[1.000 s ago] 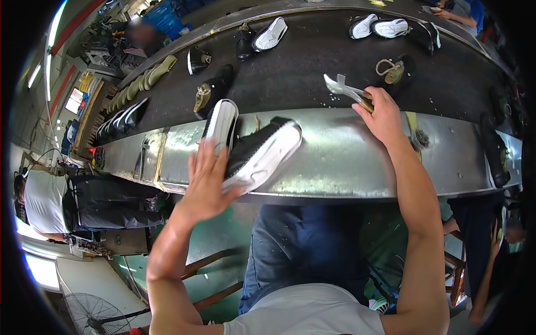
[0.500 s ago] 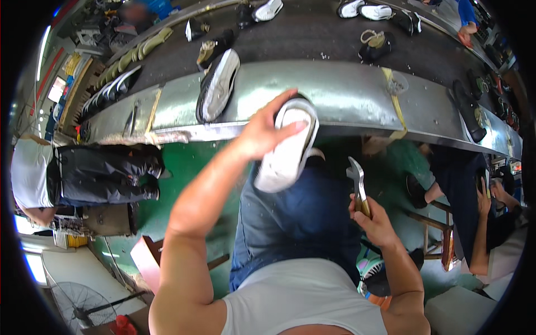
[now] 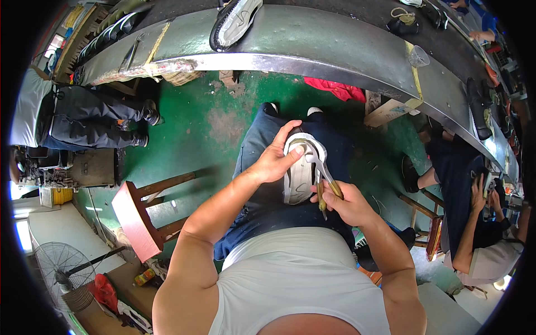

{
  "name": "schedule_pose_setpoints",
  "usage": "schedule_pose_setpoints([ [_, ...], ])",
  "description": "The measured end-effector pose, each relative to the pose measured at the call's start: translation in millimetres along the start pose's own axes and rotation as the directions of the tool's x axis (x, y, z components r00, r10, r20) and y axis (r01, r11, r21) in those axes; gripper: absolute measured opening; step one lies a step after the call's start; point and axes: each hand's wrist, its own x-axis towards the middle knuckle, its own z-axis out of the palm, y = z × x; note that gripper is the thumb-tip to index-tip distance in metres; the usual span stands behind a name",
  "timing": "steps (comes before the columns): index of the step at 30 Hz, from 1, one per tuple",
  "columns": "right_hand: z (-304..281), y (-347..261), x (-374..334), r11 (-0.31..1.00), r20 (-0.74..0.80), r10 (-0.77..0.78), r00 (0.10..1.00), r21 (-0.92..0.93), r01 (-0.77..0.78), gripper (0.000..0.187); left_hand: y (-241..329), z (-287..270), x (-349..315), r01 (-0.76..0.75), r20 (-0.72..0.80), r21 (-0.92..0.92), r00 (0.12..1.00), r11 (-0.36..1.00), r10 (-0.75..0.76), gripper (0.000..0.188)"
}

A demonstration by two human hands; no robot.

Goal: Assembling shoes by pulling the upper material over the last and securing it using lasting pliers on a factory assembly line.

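Note:
My left hand [image 3: 274, 161] is wrapped round a shoe [image 3: 300, 184] above my lap, thumb pressed on its white underside and fingers behind the toe end. The underside faces up and bears a dark curved line. In my right hand [image 3: 350, 204] are pincers [image 3: 334, 187] with yellowish handles, my fingers closed round them. Their metal jaws lie against the shoe's upper right rim, close to my left thumb. Whether the jaws grip the edge, I cannot tell. Ahead, another shoe [image 3: 234, 25] of the same look lies on the metal ledge [image 3: 318, 42].
Beyond the ledge runs a dark belt [image 3: 335, 15] with several shoes. A wooden stool [image 3: 131, 220] stands at my left, a fan [image 3: 62, 276] at lower left. Red cloth [image 3: 335, 89] lies under the ledge. One person [image 3: 36, 111] is on the left, another [image 3: 455, 167] on the right.
The left hand has brought the shoe lower, over my lap. My right hand has moved left and up, and the pincers have come onto the shoe's rim. The view has tilted down.

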Motion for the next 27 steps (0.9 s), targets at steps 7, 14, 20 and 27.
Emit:
schedule_pose_setpoints([
  [7, 9, -26, 9, 0.820, 0.119, 0.182, 0.976, 0.529, -0.218, 0.029, 11, -8, 5, 0.031, 0.011, 0.190, 0.999, 0.981, -0.034, 0.055],
  [14, -25, 2, 38, 0.898, -0.114, -0.033, 0.993, -0.439, -0.021, 0.017, -16, -15, 20, -0.009, -0.041, 0.164, 0.999, 0.986, 0.016, 0.044],
  [20, -16, 75, 84, 0.652, -0.266, -0.535, 0.802, -0.733, 0.192, 0.027, -33, -28, 32, 0.071, -0.114, 0.036, 0.991, 0.997, -0.067, 0.040],
  [27, -8, 18, 43, 0.542, -0.256, -0.242, 0.936, -0.836, -0.088, 0.023, -15, -19, 33, 0.094, -0.072, -0.013, 0.993, 0.995, -0.095, 0.040],
])
